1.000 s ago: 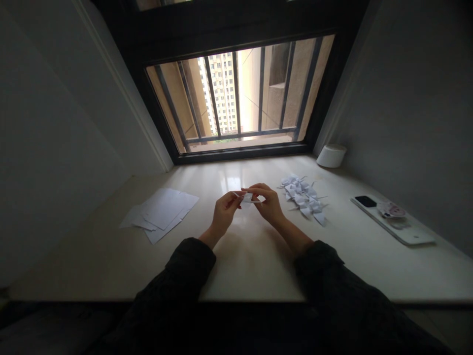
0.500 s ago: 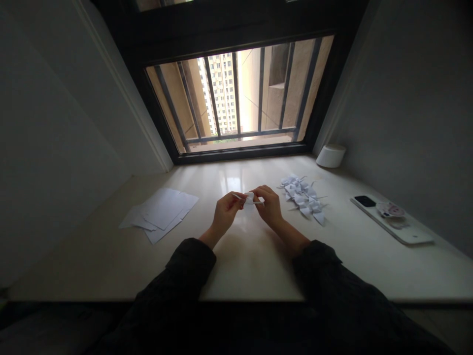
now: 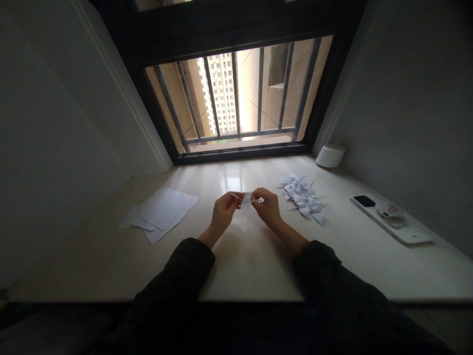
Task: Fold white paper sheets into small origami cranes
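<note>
White folded paper [image 3: 246, 200], a small narrow piece, sits between the two hands near the middle of the polished stone sill [image 3: 251, 268], with thin pointed ends sticking out to either side. The change over the last moment is small: the piece has gone from a puffed, rounded shape to a flatter, stretched one, and the hands have eased slightly apart along it. The left hand [image 3: 224, 212] pinches the left part of the piece between thumb and fingertips, and the right hand [image 3: 268, 207] pinches the right part in the same way. Both grips are closed on the paper. The hands do not touch each other, and the paper spans the narrow gap between them. The exact lie of its folds is too small to tell.

Toward the left side of the sill lies a loose stack of white paper sheets [image 3: 160, 214]. Right of the hands, and near them, lies a heap of folded paper cranes [image 3: 303, 197]. Farther right, along the wall, a white smartphone [image 3: 388, 222] lies with its dark camera bump upward, and a round printed disc [image 3: 390, 209] sits on it. A white cylindrical container [image 3: 330, 156] stands in the far right corner, beside the barred window [image 3: 240, 93]. Dark sleeves [image 3: 318, 266] end partway up both forearms.
</note>
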The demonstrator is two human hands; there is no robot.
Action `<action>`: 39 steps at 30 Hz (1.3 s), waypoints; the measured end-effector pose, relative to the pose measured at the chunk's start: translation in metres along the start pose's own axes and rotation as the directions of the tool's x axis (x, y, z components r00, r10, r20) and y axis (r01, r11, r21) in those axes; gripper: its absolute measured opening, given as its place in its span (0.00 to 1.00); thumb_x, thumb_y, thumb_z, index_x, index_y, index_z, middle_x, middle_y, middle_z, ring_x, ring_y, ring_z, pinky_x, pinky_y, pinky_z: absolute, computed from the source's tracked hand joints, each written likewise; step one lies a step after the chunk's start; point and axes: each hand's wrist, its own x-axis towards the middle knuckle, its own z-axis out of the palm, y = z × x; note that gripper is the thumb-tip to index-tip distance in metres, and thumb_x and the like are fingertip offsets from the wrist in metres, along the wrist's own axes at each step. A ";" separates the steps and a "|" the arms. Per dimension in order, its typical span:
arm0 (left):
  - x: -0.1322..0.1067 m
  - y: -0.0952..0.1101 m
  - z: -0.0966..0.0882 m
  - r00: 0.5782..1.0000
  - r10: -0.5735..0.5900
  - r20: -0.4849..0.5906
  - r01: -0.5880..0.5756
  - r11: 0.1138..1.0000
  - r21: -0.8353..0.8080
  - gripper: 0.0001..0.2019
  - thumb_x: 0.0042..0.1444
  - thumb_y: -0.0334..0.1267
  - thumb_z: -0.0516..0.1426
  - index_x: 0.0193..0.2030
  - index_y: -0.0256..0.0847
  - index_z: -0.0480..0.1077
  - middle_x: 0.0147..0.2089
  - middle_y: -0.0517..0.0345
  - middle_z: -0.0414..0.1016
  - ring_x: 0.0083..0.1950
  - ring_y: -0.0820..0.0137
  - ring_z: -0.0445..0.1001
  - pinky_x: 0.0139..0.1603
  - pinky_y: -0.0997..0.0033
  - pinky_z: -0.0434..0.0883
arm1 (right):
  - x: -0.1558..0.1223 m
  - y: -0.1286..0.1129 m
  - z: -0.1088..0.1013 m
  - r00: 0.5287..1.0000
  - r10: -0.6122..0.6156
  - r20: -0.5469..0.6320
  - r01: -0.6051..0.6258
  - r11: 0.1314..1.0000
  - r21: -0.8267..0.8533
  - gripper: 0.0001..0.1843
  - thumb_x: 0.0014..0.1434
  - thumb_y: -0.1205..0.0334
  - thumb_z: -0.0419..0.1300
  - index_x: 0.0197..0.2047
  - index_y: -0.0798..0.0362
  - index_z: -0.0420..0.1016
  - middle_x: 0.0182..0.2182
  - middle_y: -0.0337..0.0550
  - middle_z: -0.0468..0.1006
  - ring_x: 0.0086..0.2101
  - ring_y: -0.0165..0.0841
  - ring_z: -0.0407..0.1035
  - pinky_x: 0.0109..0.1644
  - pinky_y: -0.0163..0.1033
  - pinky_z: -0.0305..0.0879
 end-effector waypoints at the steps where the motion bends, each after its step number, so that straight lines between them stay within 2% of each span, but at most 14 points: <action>1: 0.000 0.000 0.000 1.000 -0.001 -0.003 0.001 1.000 0.001 0.09 0.52 0.41 0.60 0.37 0.38 0.74 0.37 0.54 0.78 0.34 0.71 0.73 0.34 0.71 0.70 | 0.000 0.000 0.000 1.000 0.015 0.003 -0.015 1.000 0.012 0.12 0.50 0.66 0.54 0.17 0.51 0.61 0.19 0.36 0.64 0.24 0.30 0.59 0.30 0.36 0.54; 6: 0.001 0.004 -0.001 1.000 -0.019 0.015 0.019 1.000 0.000 0.10 0.50 0.39 0.62 0.39 0.39 0.76 0.38 0.53 0.79 0.35 0.70 0.74 0.38 0.68 0.72 | 0.001 0.002 -0.001 0.994 0.110 0.023 -0.109 0.993 -0.033 0.10 0.47 0.66 0.54 0.16 0.52 0.64 0.18 0.36 0.64 0.23 0.29 0.59 0.29 0.36 0.54; 11: 0.002 0.008 -0.003 0.996 -0.072 0.050 0.074 0.997 -0.039 0.16 0.44 0.37 0.66 0.42 0.38 0.76 0.40 0.51 0.79 0.38 0.66 0.76 0.43 0.63 0.74 | 0.003 0.005 -0.001 0.977 0.204 0.055 -0.199 0.976 -0.087 0.11 0.51 0.61 0.54 0.21 0.52 0.73 0.20 0.38 0.71 0.23 0.30 0.62 0.29 0.35 0.57; 15: 0.003 0.008 -0.005 0.998 -0.030 -0.059 0.033 0.998 0.058 0.15 0.44 0.39 0.65 0.40 0.38 0.75 0.40 0.50 0.79 0.39 0.64 0.78 0.45 0.60 0.74 | 0.002 0.011 0.003 0.940 0.311 0.138 -0.290 0.945 -0.152 0.11 0.51 0.57 0.57 0.27 0.51 0.78 0.22 0.39 0.74 0.24 0.30 0.64 0.30 0.35 0.57; 17: 0.003 0.006 -0.008 0.991 0.013 -0.137 0.010 0.986 0.165 0.12 0.45 0.40 0.65 0.38 0.39 0.75 0.41 0.51 0.79 0.38 0.64 0.78 0.44 0.61 0.75 | 0.001 0.015 0.005 0.890 0.393 0.233 -0.380 0.919 -0.101 0.11 0.51 0.55 0.58 0.29 0.51 0.79 0.22 0.39 0.76 0.25 0.30 0.66 0.31 0.35 0.59; 20: 0.003 0.002 -0.012 0.975 0.097 -0.201 -0.032 0.951 0.307 0.09 0.48 0.39 0.63 0.36 0.41 0.75 0.40 0.54 0.79 0.39 0.65 0.78 0.43 0.64 0.74 | -0.001 0.016 0.008 0.751 0.490 0.442 -0.571 0.818 0.063 0.14 0.49 0.53 0.60 0.31 0.54 0.80 0.24 0.42 0.77 0.24 0.30 0.66 0.29 0.34 0.59; 22: 0.003 0.000 -0.015 0.966 0.138 -0.219 -0.054 0.935 0.351 0.08 0.49 0.38 0.62 0.37 0.42 0.74 0.40 0.55 0.79 0.40 0.66 0.78 0.43 0.65 0.74 | -0.001 0.013 0.008 0.664 0.498 0.558 -0.663 0.737 0.132 0.16 0.46 0.52 0.63 0.33 0.55 0.80 0.25 0.44 0.78 0.24 0.29 0.65 0.27 0.33 0.57; 24: 0.003 -0.002 -0.017 0.962 0.147 -0.230 -0.053 0.928 0.368 0.07 0.50 0.37 0.61 0.38 0.43 0.73 0.38 0.57 0.79 0.40 0.66 0.78 0.43 0.65 0.74 | 0.002 0.008 0.006 0.601 0.497 0.626 -0.727 0.665 0.170 0.17 0.45 0.52 0.64 0.35 0.54 0.81 0.28 0.45 0.79 0.24 0.28 0.65 0.26 0.32 0.56; 25: 0.003 -0.003 -0.017 0.962 0.142 -0.234 -0.045 0.926 0.374 0.08 0.51 0.37 0.61 0.39 0.43 0.73 0.37 0.57 0.79 0.40 0.66 0.78 0.43 0.66 0.74 | 0.003 0.005 0.005 0.585 0.497 0.641 -0.750 0.632 0.195 0.16 0.45 0.53 0.63 0.35 0.55 0.81 0.28 0.45 0.79 0.25 0.28 0.65 0.26 0.32 0.56; 29: 0.002 -0.006 -0.018 0.967 0.122 -0.226 -0.027 0.923 0.383 0.08 0.51 0.38 0.61 0.39 0.43 0.73 0.36 0.57 0.79 0.39 0.65 0.79 0.42 0.66 0.73 | 0.008 -0.007 0.000 0.589 0.495 0.639 -0.784 0.542 0.302 0.22 0.50 0.45 0.59 0.32 0.57 0.80 0.28 0.49 0.79 0.25 0.29 0.66 0.27 0.34 0.58; 33: 0.001 -0.006 -0.016 0.977 0.117 -0.181 -0.030 0.906 0.422 0.07 0.51 0.40 0.61 0.37 0.44 0.74 0.36 0.59 0.79 0.39 0.65 0.79 0.41 0.69 0.73 | 0.006 -0.012 0.001 0.645 0.536 0.545 -0.752 0.572 0.327 0.24 0.46 0.41 0.63 0.28 0.57 0.79 0.26 0.47 0.77 0.26 0.29 0.66 0.28 0.34 0.59; 39: 0.000 -0.007 -0.014 0.978 0.146 -0.147 -0.065 0.891 0.450 0.08 0.49 0.41 0.63 0.36 0.45 0.75 0.36 0.58 0.80 0.39 0.65 0.79 0.40 0.69 0.73 | -0.001 -0.003 0.007 0.682 0.554 0.477 -0.725 0.595 0.346 0.21 0.42 0.43 0.66 0.23 0.55 0.78 0.23 0.44 0.75 0.26 0.30 0.67 0.29 0.35 0.59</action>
